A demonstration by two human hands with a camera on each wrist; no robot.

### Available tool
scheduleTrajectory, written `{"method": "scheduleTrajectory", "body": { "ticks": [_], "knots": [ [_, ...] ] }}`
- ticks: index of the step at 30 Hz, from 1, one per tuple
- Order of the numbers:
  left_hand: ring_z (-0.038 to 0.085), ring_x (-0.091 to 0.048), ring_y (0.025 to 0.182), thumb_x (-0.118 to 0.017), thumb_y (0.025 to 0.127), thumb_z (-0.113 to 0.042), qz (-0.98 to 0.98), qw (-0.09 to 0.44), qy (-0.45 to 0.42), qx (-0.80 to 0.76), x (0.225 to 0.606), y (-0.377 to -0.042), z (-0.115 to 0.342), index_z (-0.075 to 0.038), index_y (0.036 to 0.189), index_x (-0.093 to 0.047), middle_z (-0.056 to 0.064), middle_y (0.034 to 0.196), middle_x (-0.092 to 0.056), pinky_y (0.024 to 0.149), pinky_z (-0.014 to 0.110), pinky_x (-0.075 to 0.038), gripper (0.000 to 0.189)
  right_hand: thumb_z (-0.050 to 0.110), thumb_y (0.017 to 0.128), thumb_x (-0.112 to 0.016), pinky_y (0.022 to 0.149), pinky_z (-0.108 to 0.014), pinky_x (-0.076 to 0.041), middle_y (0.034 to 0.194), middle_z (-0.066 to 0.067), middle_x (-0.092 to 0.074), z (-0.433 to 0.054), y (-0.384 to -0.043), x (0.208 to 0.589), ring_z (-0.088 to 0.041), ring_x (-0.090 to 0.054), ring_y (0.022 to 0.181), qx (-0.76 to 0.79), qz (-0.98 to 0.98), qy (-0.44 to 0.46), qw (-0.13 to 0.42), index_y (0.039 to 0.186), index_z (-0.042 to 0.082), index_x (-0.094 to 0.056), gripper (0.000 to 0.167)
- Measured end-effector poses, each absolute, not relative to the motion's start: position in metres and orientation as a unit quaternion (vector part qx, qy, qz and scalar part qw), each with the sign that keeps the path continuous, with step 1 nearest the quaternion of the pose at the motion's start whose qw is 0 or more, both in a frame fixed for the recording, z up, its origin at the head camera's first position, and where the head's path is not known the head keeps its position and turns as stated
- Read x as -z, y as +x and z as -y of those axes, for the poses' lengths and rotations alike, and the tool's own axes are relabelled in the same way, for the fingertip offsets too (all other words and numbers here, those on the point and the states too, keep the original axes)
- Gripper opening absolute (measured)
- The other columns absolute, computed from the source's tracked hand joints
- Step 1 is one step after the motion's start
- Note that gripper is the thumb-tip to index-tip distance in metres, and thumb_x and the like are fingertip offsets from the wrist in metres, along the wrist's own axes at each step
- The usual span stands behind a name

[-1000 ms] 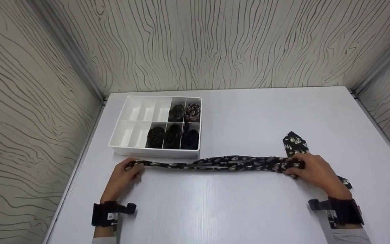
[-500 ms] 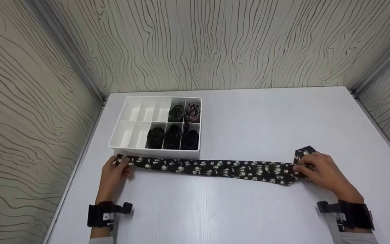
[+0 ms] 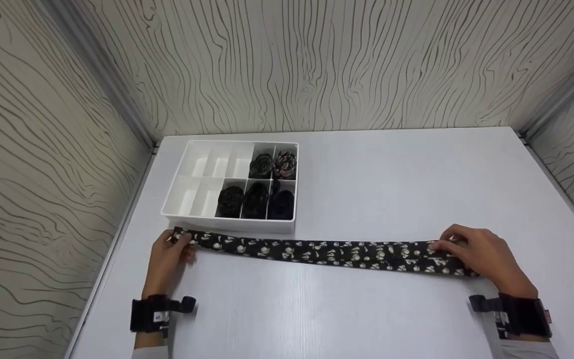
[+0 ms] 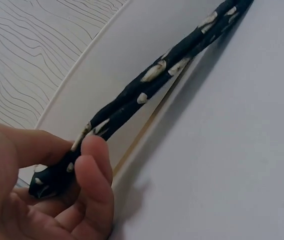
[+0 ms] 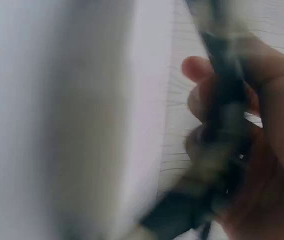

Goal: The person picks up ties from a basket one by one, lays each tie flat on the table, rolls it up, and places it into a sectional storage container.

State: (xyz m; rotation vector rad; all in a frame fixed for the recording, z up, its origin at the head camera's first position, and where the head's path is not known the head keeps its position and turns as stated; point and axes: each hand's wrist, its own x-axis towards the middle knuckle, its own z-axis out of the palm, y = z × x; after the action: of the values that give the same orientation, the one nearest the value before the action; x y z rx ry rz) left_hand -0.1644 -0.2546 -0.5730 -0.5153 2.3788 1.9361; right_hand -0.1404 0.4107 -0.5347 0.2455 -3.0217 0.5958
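A black necktie (image 3: 312, 252) with a cream print stretches folded between the two hands, in front of the white box. My left hand (image 3: 166, 257) pinches its narrow folded end between thumb and fingers, close below the box's front left corner. In the left wrist view, the doubled necktie (image 4: 152, 75) runs up and away from the curled fingers (image 4: 94, 187). At the wider end, my right hand (image 3: 484, 254) pinches the necktie between thumb and fingers. The right wrist view is blurred; the necktie (image 5: 227, 110) lies across that hand's curled fingers there.
A white divided box (image 3: 232, 224) stands at the back left of the white table (image 3: 391, 189). Several dark rolled neckties (image 3: 256, 199) sit in its right compartments. Patterned walls (image 3: 342, 65) enclose the back and sides.
The necktie has gone from a narrow bunched strip to a flat, broad one. Both hands have moved apart, the right one rightward. Its loose ends at the right have been drawn in.
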Motion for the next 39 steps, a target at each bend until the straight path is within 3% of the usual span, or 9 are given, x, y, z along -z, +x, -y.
{"method": "scheduleTrajectory", "body": {
  "ticks": [3,7,12,18,21,24,28,33,39],
  "knots": [
    [0.014,-0.067,0.070,-0.065,0.106,-0.023,-0.781,0.010,-0.172,-0.600,0.574,-0.162,0.256,0.001,0.130,-0.058,0.006,0.090,-0.073,0.064,0.026,-0.057,0.034,0.038,0.093,-0.082,0.073,-0.040,-0.048,0.099,-0.006,-0.076,-0.416,-0.139,0.544,-0.022,-0.063,0.085,-0.199,0.977,0.072,0.004,0.106,0.020,-0.078,0.023],
    [0.014,-0.064,0.069,-0.072,0.102,-0.020,-0.793,0.008,-0.180,-0.582,0.574,-0.160,0.257,0.000,0.128,-0.060,0.007,0.095,-0.071,0.061,0.025,-0.054,0.035,0.024,0.091,-0.085,0.079,-0.041,-0.040,0.099,-0.011,-0.071,-0.423,-0.138,0.553,-0.026,-0.057,0.091,-0.206,0.976,0.068,0.024,0.111,0.013,-0.077,0.024],
    [0.013,-0.063,0.069,-0.074,0.099,-0.021,-0.832,0.016,-0.177,-0.525,0.572,-0.159,0.254,-0.001,0.124,-0.063,0.010,0.100,-0.071,0.062,0.025,-0.051,0.034,0.011,0.090,-0.083,0.098,-0.059,-0.032,0.108,-0.018,-0.074,-0.427,-0.140,0.557,-0.040,-0.055,0.104,-0.215,0.972,0.072,0.061,0.115,0.007,-0.073,0.027],
    [0.021,-0.066,0.086,-0.070,0.099,-0.024,-0.878,0.003,-0.165,-0.450,0.569,-0.158,0.249,0.001,0.123,-0.065,0.018,0.112,-0.070,0.070,0.027,-0.050,0.035,0.004,0.091,-0.079,0.107,-0.073,-0.027,0.126,-0.027,-0.066,-0.413,-0.145,0.550,-0.053,-0.048,0.123,-0.227,0.969,0.085,0.047,0.122,0.002,-0.069,0.033],
    [0.028,-0.065,0.095,-0.071,0.098,-0.023,-0.888,-0.007,-0.162,-0.429,0.569,-0.158,0.247,0.003,0.122,-0.065,0.019,0.110,-0.070,0.075,0.030,-0.048,0.036,0.003,0.092,-0.077,0.106,-0.069,-0.036,0.128,-0.022,-0.066,-0.393,-0.149,0.544,-0.048,-0.053,0.123,-0.236,0.965,0.099,0.055,0.122,0.004,-0.070,0.031],
    [0.031,-0.064,0.096,-0.074,0.095,-0.021,-0.892,-0.014,-0.162,-0.421,0.568,-0.158,0.244,0.004,0.118,-0.064,0.019,0.106,-0.069,0.076,0.032,-0.047,0.035,0.005,0.094,-0.077,0.092,-0.050,-0.052,0.115,-0.010,-0.070,-0.365,-0.154,0.541,-0.031,-0.064,0.106,-0.255,0.958,0.121,0.058,0.118,0.009,-0.072,0.024],
    [0.032,-0.063,0.093,-0.076,0.091,-0.015,-0.895,-0.033,-0.167,-0.412,0.569,-0.160,0.239,0.004,0.112,-0.061,0.019,0.103,-0.067,0.075,0.035,-0.048,0.032,0.015,0.098,-0.077,0.071,-0.029,-0.053,0.099,0.005,-0.069,-0.326,-0.162,0.544,-0.009,-0.062,0.082,-0.278,0.948,0.156,0.019,0.114,0.014,-0.074,0.016],
    [0.031,-0.062,0.093,-0.072,0.089,-0.003,-0.896,-0.060,-0.149,-0.414,0.570,-0.162,0.226,0.002,0.108,-0.058,0.018,0.102,-0.064,0.075,0.035,-0.048,0.024,0.026,0.097,-0.078,0.073,-0.030,-0.051,0.096,0.008,-0.068,-0.298,-0.168,0.553,-0.007,-0.060,0.083,-0.263,0.951,0.154,-0.046,0.110,0.018,-0.073,0.016],
    [0.028,-0.061,0.092,-0.068,0.094,-0.009,-0.899,-0.092,-0.113,-0.413,0.568,-0.159,0.211,0.001,0.102,-0.065,0.016,0.101,-0.063,0.077,0.034,-0.048,0.014,0.023,0.094,-0.080,0.074,-0.031,-0.049,0.093,0.007,-0.066,-0.294,-0.170,0.557,-0.009,-0.058,0.083,-0.259,0.953,0.145,-0.052,0.109,0.018,-0.072,0.017]
  ]
}}
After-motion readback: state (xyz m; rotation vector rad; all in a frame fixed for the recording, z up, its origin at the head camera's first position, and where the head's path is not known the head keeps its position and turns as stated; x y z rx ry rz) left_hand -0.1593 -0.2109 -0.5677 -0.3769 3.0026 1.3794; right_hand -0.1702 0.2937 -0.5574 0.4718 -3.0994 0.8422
